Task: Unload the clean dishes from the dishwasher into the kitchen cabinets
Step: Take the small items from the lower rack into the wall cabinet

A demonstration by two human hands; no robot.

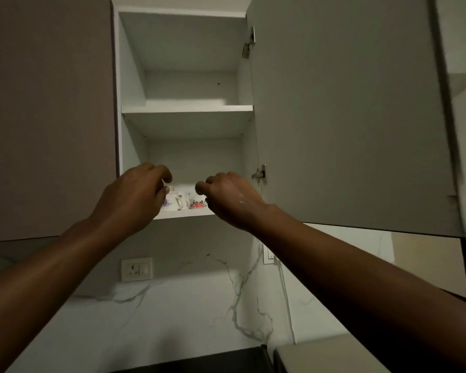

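The wall cabinet (186,109) stands open with its door (347,117) swung to the right. On the front of its bottom shelf (183,213) stand two white cups: one with a blue flower print (171,202), one with a red flower print (197,203). My left hand (135,197) is raised in front of the blue-flower cup and hides its left side. Its fingers are loosely curled, with an empty gap between thumb and forefinger. My right hand (232,197) is curled just right of the red-flower cup and covers its right edge. Whether it holds that cup is hidden.
The upper shelf (186,110) of the cabinet holds nothing visible. A closed brown cabinet door (49,117) is at the left. Below are a marble-patterned backsplash (199,305), a wall socket (136,269), a switch with a white cable (269,255), and a dark appliance edge (213,362).
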